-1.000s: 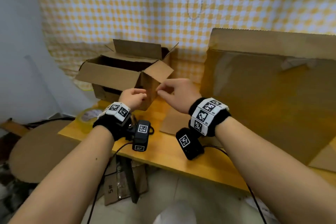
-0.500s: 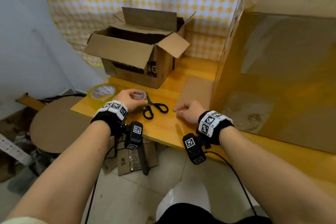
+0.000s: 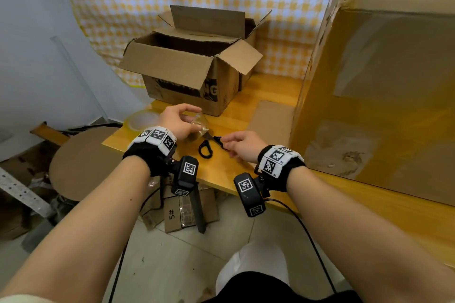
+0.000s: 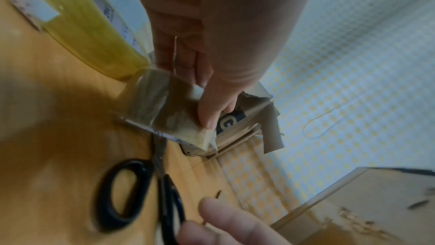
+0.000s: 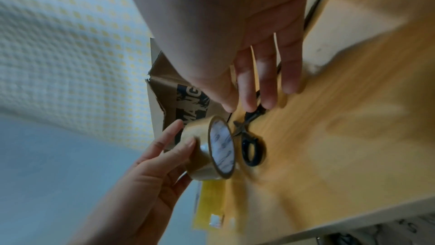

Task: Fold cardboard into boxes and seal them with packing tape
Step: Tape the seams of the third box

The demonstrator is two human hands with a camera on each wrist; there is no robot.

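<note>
My left hand point(image 3: 183, 119) holds a roll of brown packing tape point(image 3: 201, 126) just above the wooden table point(image 3: 246, 172); in the left wrist view its fingers point(image 4: 207, 104) wrap round the roll point(image 4: 160, 100). Black scissors point(image 3: 206, 149) lie flat on the table beside the roll. My right hand point(image 3: 229, 143) pinches their far handle loop with thumb and fingertips point(image 5: 249, 104) on the scissors point(image 5: 253, 148). An open cardboard box point(image 3: 194, 64) with raised flaps stands behind the hands. The left hand's tape roll point(image 5: 212, 148) also shows in the right wrist view.
A second, yellowish tape roll point(image 3: 141, 120) lies at the table's left corner. A very large cardboard box point(image 3: 381, 106) fills the right side. A flat cardboard piece point(image 3: 270, 118) lies between the boxes. Cardboard scraps point(image 3: 182, 214) sit on the floor below.
My left hand has lifted the brown tape roll off the table. My right hand has moved left from the bare tabletop onto the scissors' handle.
</note>
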